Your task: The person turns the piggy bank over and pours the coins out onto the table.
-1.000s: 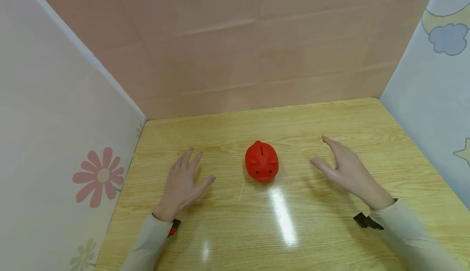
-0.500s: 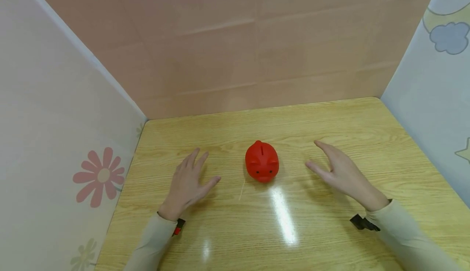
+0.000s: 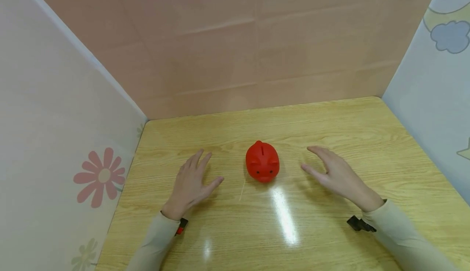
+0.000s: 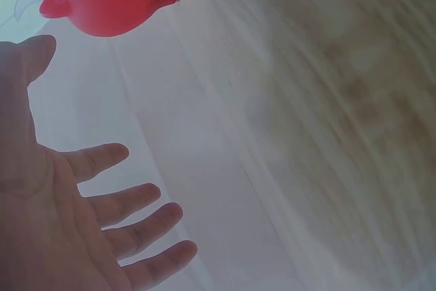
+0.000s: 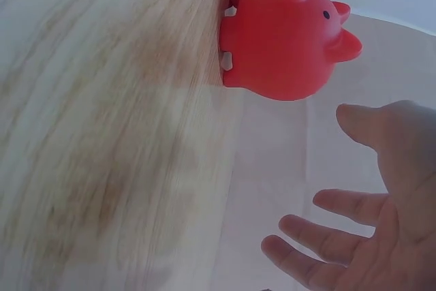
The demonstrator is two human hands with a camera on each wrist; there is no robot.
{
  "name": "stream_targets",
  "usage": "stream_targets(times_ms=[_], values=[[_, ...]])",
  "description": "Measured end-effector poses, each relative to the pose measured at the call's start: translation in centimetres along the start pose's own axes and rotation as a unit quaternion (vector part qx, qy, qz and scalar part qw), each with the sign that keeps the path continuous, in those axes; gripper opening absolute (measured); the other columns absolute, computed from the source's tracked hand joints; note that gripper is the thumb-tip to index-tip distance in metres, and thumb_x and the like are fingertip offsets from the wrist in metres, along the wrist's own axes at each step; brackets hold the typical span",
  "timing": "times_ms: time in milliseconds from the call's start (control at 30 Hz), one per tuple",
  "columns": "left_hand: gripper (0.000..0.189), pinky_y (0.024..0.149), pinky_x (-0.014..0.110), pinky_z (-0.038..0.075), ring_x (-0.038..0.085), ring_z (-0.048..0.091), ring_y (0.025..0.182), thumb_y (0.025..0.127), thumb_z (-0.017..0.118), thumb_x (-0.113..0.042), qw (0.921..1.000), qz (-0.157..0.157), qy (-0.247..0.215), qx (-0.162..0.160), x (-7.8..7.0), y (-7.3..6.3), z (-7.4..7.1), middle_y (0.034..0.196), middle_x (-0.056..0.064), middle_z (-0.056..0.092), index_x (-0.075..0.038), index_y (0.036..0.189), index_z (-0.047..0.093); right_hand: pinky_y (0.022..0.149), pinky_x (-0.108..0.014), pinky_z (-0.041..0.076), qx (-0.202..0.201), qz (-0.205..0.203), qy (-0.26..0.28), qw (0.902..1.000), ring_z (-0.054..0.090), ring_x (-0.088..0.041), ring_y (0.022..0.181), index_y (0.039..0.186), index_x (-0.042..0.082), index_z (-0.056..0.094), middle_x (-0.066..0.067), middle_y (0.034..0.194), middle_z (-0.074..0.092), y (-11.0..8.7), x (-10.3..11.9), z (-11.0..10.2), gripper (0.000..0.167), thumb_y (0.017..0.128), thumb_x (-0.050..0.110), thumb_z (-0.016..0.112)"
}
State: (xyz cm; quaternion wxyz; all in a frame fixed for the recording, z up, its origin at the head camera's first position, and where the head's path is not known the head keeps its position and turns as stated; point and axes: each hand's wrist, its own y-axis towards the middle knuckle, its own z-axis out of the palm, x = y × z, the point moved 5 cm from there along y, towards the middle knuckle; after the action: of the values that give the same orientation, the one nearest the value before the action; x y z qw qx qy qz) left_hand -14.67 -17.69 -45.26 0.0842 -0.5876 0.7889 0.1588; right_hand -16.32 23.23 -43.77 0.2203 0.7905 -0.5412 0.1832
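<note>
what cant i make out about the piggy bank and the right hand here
- Piggy bank, underside: hidden in every view, turned toward the table.
- Its inside: head view, slot too narrow and dark.
- Its front end: left wrist view, cut off by the top edge.
- Right hand, palm: right wrist view, partly cut off by the right edge.

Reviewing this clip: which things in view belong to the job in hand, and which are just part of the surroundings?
Likely the job:
red piggy bank, between the hands, touched by neither
left hand
right hand

Surroundings:
wooden table, under the piggy bank
back wall
pink flower and blue cloud, pictures on the side walls
</note>
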Motion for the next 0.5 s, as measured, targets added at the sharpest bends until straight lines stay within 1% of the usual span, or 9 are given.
stream_targets(times_ms=[100, 333, 500], values=[[0.087, 0.114, 0.070, 0.043, 0.048, 0.046, 0.148, 0.096, 0.065, -0.066, 1.0000, 0.002, -0.008, 0.003, -0.2, 0.1, 0.2, 0.170, 0.019, 0.038, -0.015, 0.163, 0.044, 0.113, -0.071, 0.042, 0.000, 0.000, 0.002, 1.0000, 0.052, -0.052, 0.140, 0.151, -0.003, 0.052, -0.030, 0.152, 0.056, -0.1, 0.0, 0.3, 0.066, 0.104, 0.040, 0.069], [0.084, 0.118, 0.068, 0.040, 0.047, 0.044, 0.151, 0.099, 0.061, -0.066, 0.9979, 0.005, -0.057, 0.030, -1.0, 0.5, 0.9, 0.169, 0.018, 0.040, -0.016, 0.164, 0.042, 0.112, -0.069, 0.044, 0.004, -0.005, 0.009, 0.9999, 0.055, -0.051, 0.138, 0.150, -0.004, 0.054, -0.029, 0.150, 0.058, 0.1, 0.3, 0.9, 0.064, 0.104, 0.039, 0.069], [0.084, 0.119, 0.068, 0.039, 0.045, 0.043, 0.152, 0.100, 0.060, -0.065, 0.9974, 0.004, -0.062, 0.036, -1.5, 0.6, 1.2, 0.170, 0.017, 0.039, -0.015, 0.164, 0.042, 0.113, -0.070, 0.044, 0.014, 0.003, 0.017, 0.9998, 0.054, -0.052, 0.139, 0.152, -0.003, 0.052, -0.029, 0.151, 0.058, 0.1, 0.3, 1.5, 0.066, 0.105, 0.040, 0.068]])
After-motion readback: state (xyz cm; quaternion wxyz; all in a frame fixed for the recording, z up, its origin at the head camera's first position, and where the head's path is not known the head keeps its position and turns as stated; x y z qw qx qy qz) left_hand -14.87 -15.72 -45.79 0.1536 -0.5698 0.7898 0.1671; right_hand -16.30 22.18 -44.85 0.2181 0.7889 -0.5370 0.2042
